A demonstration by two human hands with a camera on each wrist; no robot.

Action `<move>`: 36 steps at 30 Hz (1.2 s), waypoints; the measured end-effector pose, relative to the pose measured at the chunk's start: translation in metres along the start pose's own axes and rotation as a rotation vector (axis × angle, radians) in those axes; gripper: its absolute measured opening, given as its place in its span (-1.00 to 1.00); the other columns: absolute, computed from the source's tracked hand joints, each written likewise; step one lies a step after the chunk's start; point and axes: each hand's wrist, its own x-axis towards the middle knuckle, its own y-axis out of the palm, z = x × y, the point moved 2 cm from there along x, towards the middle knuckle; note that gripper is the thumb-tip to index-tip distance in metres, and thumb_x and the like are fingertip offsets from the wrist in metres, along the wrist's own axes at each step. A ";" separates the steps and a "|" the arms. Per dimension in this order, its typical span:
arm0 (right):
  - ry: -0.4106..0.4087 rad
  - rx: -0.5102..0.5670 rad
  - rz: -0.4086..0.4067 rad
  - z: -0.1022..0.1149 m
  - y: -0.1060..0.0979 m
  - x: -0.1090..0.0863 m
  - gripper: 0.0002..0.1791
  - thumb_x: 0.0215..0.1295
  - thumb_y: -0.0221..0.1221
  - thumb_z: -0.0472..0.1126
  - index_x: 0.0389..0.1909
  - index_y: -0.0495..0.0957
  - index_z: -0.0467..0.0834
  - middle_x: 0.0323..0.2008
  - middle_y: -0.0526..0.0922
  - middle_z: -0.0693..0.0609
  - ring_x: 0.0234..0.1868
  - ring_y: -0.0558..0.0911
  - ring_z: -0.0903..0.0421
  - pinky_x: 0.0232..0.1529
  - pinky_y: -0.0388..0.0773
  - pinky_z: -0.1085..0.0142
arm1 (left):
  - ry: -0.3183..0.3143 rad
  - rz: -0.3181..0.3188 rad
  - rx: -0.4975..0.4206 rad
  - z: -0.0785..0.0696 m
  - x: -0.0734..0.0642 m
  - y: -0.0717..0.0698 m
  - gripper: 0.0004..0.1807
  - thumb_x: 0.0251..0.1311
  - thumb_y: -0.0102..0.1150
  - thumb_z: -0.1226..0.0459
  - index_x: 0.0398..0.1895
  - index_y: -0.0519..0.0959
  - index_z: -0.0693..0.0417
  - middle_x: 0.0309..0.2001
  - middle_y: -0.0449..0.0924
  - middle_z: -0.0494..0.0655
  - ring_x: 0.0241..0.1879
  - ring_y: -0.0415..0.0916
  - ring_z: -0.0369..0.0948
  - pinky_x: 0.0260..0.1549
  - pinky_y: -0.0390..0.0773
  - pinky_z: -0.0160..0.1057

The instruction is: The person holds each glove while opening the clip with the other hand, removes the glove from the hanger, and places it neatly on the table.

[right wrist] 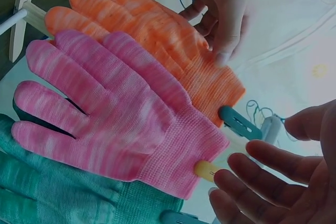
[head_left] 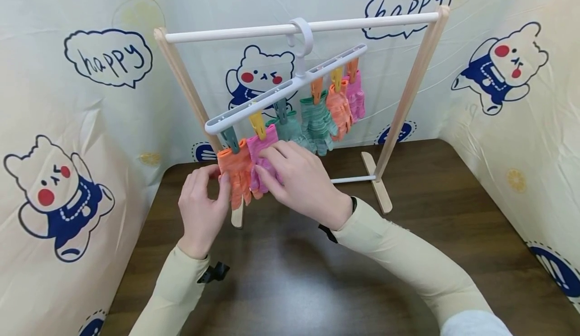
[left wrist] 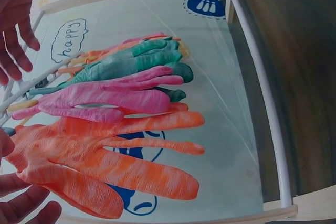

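Note:
Several small knitted gloves hang from a white hanger (head_left: pixel 272 91) by coloured clothespins. At the near end, my left hand (head_left: pixel 201 210) pinches the cuff edge of an orange glove (head_left: pixel 233 167) between thumb and fingers. A teal clothespin (right wrist: pixel 240 123) holds that cuff. Beside it hangs a pink glove (right wrist: pixel 110 108) under a yellow clothespin (head_left: pixel 258 124). My right hand (head_left: pixel 303 185) is by the pink glove, its fingers loosely extended near the yellow clothespin in the right wrist view and gripping nothing. Green gloves (head_left: pixel 319 122) hang just behind.
The hanger's hook hangs on the white top bar (head_left: pixel 376 22) of a wooden rack, whose right post (head_left: pixel 410 96) stands on a foot (head_left: pixel 377 182). Another orange glove (head_left: pixel 339 112) and pink glove (head_left: pixel 355 96) hang at the far end. Below is a dark wooden table (head_left: pixel 294 275); printed cloth surrounds it.

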 end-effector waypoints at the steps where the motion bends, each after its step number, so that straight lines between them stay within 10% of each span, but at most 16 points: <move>1: 0.002 0.002 0.000 0.000 0.001 0.001 -0.71 0.44 0.28 -0.07 0.01 0.67 -0.18 -0.09 0.71 -0.04 -0.10 0.64 0.07 -0.07 0.63 0.28 | 0.003 -0.001 -0.003 0.000 0.000 0.000 -0.69 0.44 0.18 0.18 -0.01 0.62 0.28 -0.14 0.65 0.17 -0.16 0.50 0.04 -0.16 0.46 -0.03; 36: 0.040 0.089 0.085 0.015 0.014 0.034 -0.68 0.48 0.25 -0.08 0.10 0.62 -0.18 -0.02 0.69 -0.06 -0.11 0.61 0.13 -0.13 0.63 0.35 | -0.004 0.016 -0.084 -0.013 0.012 0.012 -0.72 0.43 0.24 0.26 0.01 0.55 0.32 -0.26 0.56 0.19 -0.29 0.39 -0.02 -0.32 0.41 -0.14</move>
